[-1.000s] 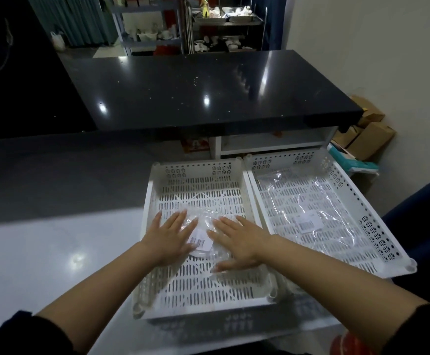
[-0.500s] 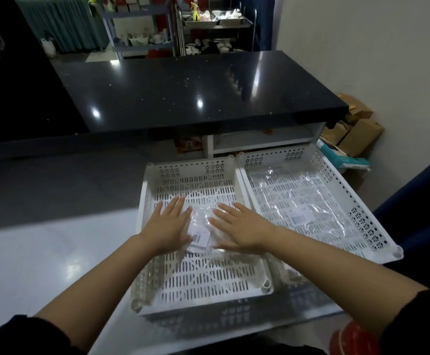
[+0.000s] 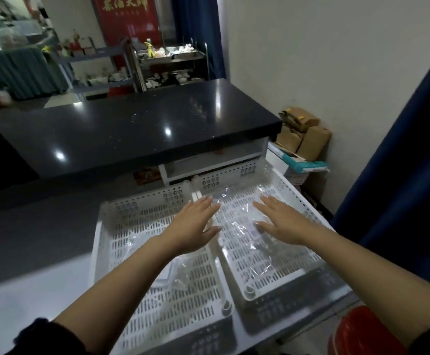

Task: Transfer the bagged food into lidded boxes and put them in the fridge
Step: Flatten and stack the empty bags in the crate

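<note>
Two white perforated trays stand side by side on a pale counter: the left tray and the right tray. A clear plastic bag with a white label lies flat in the right tray. Another small clear bag lies in the left tray, partly under my left forearm. My left hand hovers flat with fingers spread over the divide between the trays. My right hand rests flat, fingers apart, on the bag in the right tray. Neither hand grips anything.
A dark glossy counter rises behind the trays. Cardboard boxes and a teal-edged box sit by the wall at the right. A blue curtain hangs at far right, with a red object below it. Metal shelving stands far behind.
Both hands have left the small bag in the left tray and moved right; the right hand now lies on the bag in the right tray. The view has tilted upward.
</note>
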